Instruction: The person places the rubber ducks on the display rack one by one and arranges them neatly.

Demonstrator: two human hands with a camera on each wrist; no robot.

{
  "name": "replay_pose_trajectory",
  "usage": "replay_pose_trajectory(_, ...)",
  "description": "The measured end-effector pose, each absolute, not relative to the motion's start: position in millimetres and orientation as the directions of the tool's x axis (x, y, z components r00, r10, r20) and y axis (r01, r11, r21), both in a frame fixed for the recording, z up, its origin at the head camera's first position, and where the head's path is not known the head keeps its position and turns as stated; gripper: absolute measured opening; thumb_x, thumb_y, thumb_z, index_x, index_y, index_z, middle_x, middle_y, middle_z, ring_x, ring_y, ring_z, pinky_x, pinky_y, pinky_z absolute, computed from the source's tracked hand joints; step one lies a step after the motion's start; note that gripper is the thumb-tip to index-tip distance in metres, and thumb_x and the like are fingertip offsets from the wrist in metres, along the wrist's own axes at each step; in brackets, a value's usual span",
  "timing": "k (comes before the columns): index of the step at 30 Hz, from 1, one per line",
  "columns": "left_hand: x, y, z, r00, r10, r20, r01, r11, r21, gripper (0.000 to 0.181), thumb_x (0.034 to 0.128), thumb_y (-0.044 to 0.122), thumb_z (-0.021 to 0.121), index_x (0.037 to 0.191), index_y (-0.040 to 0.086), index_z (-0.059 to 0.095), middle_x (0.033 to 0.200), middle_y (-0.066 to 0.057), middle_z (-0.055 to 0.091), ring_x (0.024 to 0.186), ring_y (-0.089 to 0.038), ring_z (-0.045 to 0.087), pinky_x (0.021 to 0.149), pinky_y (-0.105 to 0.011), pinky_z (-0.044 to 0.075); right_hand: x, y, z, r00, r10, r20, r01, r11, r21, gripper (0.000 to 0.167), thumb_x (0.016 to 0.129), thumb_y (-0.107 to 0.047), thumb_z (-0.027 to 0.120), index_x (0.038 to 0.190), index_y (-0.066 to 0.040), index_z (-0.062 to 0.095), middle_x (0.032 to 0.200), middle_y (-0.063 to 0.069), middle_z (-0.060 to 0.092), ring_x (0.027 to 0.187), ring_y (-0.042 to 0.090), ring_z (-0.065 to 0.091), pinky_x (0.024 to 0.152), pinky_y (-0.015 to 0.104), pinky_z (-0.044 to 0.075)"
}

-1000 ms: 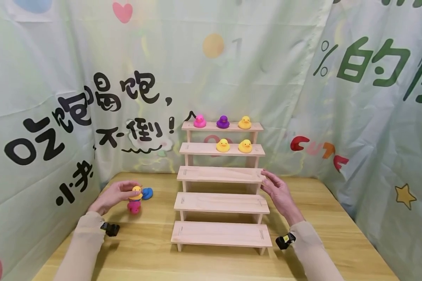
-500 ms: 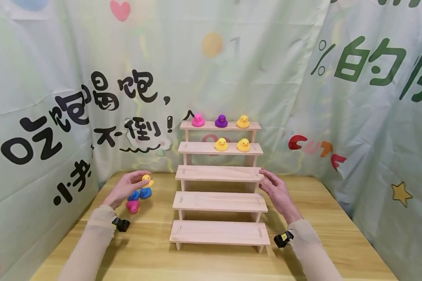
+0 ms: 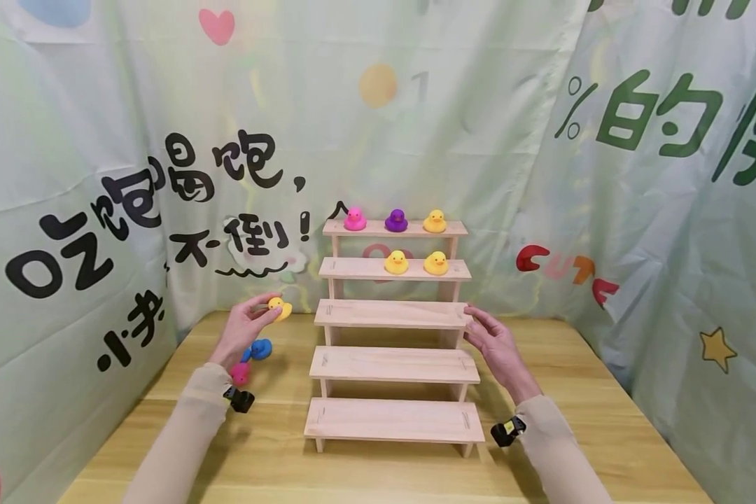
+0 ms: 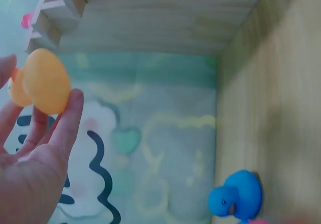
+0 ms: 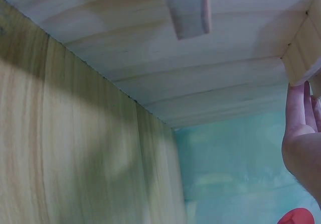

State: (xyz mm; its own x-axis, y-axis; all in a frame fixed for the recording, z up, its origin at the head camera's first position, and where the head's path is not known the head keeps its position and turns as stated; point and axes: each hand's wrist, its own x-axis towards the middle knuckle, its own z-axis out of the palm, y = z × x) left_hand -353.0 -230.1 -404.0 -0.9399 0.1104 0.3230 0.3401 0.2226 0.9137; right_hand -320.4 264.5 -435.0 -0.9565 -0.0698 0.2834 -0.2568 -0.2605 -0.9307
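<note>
My left hand [image 3: 246, 327] pinches a yellow rubber duck [image 3: 281, 309] between thumb and fingers, raised above the table left of the stepped wooden shelf [image 3: 393, 362]. The left wrist view shows the rounded base of this duck [image 4: 47, 81] at the fingertips. Beneath that hand, blue rubber ducks [image 3: 261, 348] and a pink one [image 3: 239, 374] lie on the table, partly hidden by the wrist. My right hand [image 3: 494, 343] holds the right end of the middle step; in the right wrist view its fingers [image 5: 296, 108] meet that board's end, the fingertips partly hidden.
The top step carries a pink duck [image 3: 355, 219], a purple duck [image 3: 396, 220] and a yellow duck [image 3: 435, 221]. Two yellow ducks sit one step lower, toward the right. Printed cloth [image 3: 479, 140] hangs behind and beside the wooden table [image 3: 579, 427].
My left hand has lifted the yellow duck off the pile and carried it up and to the right, uncovering the blue and pink ducks. The right hand stays at the middle step.
</note>
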Motion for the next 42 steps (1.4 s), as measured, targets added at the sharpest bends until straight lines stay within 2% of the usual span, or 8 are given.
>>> replay_pose_trajectory(6,-356,-216,-399,-0.92,0.073,0.386,0.393,0.141,0.909,0.046,0.092,0.025,0.07,0.131,0.004,0.06,0.123,0.005,0.061,0.101,-0.001,0.064,0.084,-0.016,0.053,-320,264,-438,-0.952,-0.074,0.298,-0.267,-0.279,-0.922,0.028,0.1,-0.012,0.056,0.127,-0.01,0.063,0.13,-0.017,0.054,0.115,-0.001,0.058,0.093,0.024,0.053)
replay_pose_trajectory(10,-357,-205,-393,-0.911,0.05,0.41,0.413,0.067,0.908,0.046,0.0921,0.022,0.07,0.131,0.001,0.058,0.119,0.006,0.063,0.104,-0.003,0.064,0.085,-0.016,0.053,-320,263,-437,-0.953,-0.058,0.298,-0.271,-0.281,-0.921,0.028,0.098,-0.013,0.059,0.126,-0.011,0.064,0.13,-0.016,0.055,0.114,0.0,0.059,0.092,0.024,0.053)
replay_pose_trajectory(18,-360,-185,-385,-0.9,-0.012,0.436,0.436,0.025,0.9,0.043,0.0936,0.017,0.068,0.13,-0.002,0.058,0.125,-0.014,0.061,0.101,-0.004,0.064,0.084,-0.016,0.053,-321,264,-436,-0.96,-0.045,0.276,-0.254,-0.271,-0.928,0.033,0.1,-0.011,0.057,0.132,-0.005,0.059,0.131,-0.016,0.053,0.114,-0.001,0.058,0.092,0.022,0.053)
replay_pose_trajectory(24,-363,-172,-379,-0.886,-0.02,0.463,0.463,-0.029,0.886,0.042,0.0931,0.014,0.068,0.13,-0.003,0.057,0.117,0.0,0.065,0.103,-0.007,0.064,0.087,-0.017,0.053,-321,265,-436,-0.961,-0.057,0.272,-0.247,-0.273,-0.93,0.032,0.1,-0.011,0.056,0.132,-0.006,0.059,0.13,-0.017,0.053,0.113,-0.001,0.058,0.091,0.022,0.053)
replay_pose_trajectory(26,-364,-168,-376,-0.874,-0.021,0.486,0.487,-0.038,0.873,0.041,0.0924,0.011,0.068,0.13,-0.003,0.057,0.117,0.0,0.065,0.103,-0.007,0.064,0.088,-0.017,0.053,-320,264,-437,-0.96,-0.062,0.273,-0.246,-0.276,-0.929,0.032,0.1,-0.011,0.056,0.131,-0.007,0.06,0.13,-0.018,0.054,0.113,-0.001,0.058,0.091,0.022,0.053)
replay_pose_trajectory(33,-367,-156,-365,-0.841,0.002,0.541,0.541,0.003,0.841,0.041,0.092,0.009,0.068,0.129,-0.006,0.057,0.129,-0.029,0.056,0.104,-0.005,0.062,0.087,-0.015,0.052,-321,263,-437,-0.959,-0.06,0.278,-0.25,-0.288,-0.924,0.028,0.099,-0.011,0.057,0.127,-0.011,0.064,0.129,-0.017,0.055,0.113,0.0,0.058,0.091,0.022,0.053)
replay_pose_trajectory(40,-370,-143,-352,-0.815,0.001,0.579,0.579,0.019,0.815,0.039,0.0921,0.01,0.068,0.127,-0.004,0.06,0.121,-0.018,0.059,0.103,-0.006,0.063,0.085,-0.015,0.052,-320,264,-437,-0.955,-0.056,0.291,-0.263,-0.294,-0.919,0.028,0.099,-0.009,0.056,0.126,-0.009,0.064,0.129,-0.017,0.056,0.114,0.0,0.058,0.09,0.023,0.054)
replay_pose_trajectory(42,-371,-139,-348,-0.809,0.003,0.587,0.587,0.008,0.809,0.039,0.0921,0.009,0.068,0.127,-0.004,0.059,0.122,-0.02,0.059,0.103,-0.006,0.063,0.086,-0.015,0.052,-320,264,-437,-0.954,-0.057,0.294,-0.266,-0.294,-0.918,0.029,0.099,-0.01,0.057,0.127,-0.008,0.063,0.129,-0.017,0.057,0.114,0.0,0.058,0.09,0.023,0.054)
